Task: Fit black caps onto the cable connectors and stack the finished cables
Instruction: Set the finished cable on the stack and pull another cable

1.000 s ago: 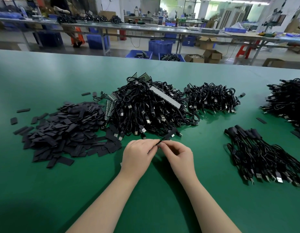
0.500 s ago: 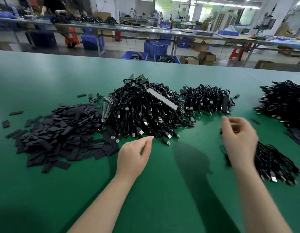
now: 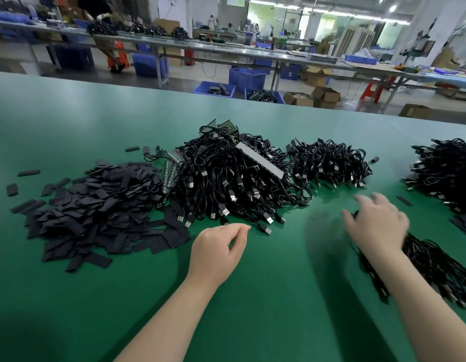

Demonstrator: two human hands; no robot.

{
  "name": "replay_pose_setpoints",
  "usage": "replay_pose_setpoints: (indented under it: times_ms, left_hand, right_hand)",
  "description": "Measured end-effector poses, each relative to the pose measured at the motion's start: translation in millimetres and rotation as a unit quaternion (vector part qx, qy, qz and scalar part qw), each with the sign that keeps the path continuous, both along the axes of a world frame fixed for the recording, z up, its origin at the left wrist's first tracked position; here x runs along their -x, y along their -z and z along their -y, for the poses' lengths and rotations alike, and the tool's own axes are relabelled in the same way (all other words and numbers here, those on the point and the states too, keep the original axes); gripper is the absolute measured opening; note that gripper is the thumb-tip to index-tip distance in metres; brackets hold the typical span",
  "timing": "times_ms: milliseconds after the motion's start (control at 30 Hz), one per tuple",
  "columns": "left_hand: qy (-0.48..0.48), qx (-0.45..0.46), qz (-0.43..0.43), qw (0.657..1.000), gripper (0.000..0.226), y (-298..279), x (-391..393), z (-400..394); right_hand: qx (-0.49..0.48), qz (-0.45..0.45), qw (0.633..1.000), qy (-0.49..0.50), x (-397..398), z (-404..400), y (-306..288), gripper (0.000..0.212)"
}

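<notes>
Green bench [image 3: 70, 296], laid out as a left-to-right line. Big tangle of uncapped cables [image 3: 226, 184] dead centre as landmark; caps [image 3: 96, 212] heaped just left of it, within reach. Finished cables [image 3: 435, 265] stacked to its right. Right hand [image 3: 378, 226] above that stack, fingers spread, blurred, seemingly empty. Left hand [image 3: 216, 249] near the tangle's front edge, loosely curled, holding nothing.

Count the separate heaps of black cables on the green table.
4: the big central heap, a smaller heap to its right, one at the far right edge, and the near-right stack partly hidden behind the right hand.
</notes>
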State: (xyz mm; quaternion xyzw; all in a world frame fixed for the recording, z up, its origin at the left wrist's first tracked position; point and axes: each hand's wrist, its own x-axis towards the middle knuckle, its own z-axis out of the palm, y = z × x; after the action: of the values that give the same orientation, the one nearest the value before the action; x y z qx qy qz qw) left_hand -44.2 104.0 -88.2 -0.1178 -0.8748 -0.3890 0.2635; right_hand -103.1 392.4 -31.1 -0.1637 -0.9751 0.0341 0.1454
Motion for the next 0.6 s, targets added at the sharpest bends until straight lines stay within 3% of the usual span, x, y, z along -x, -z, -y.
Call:
replay_pose_setpoints:
  times_ms: [100,200,367,600]
  left_hand:
    - [0.01,0.054,-0.047,0.997,0.036,1,3,1]
    - [0.01,0.056,-0.063,0.996,0.033,4,6,4]
    - [-0.001,0.014,-0.044,0.999,0.033,7,9,10]
    - [0.012,0.027,-0.008,1.0,0.041,6,10,5]
  right_hand:
    - [0.093,-0.05,0.977,-0.184,18,69,-17,0.046]
    - [0.098,-0.037,0.958,-0.266,46,121,-27,0.043]
    - [0.074,0.057,0.962,-0.257,89,140,-34,0.046]
    - [0.054,0.014,0.962,-0.268,113,117,-51,0.025]
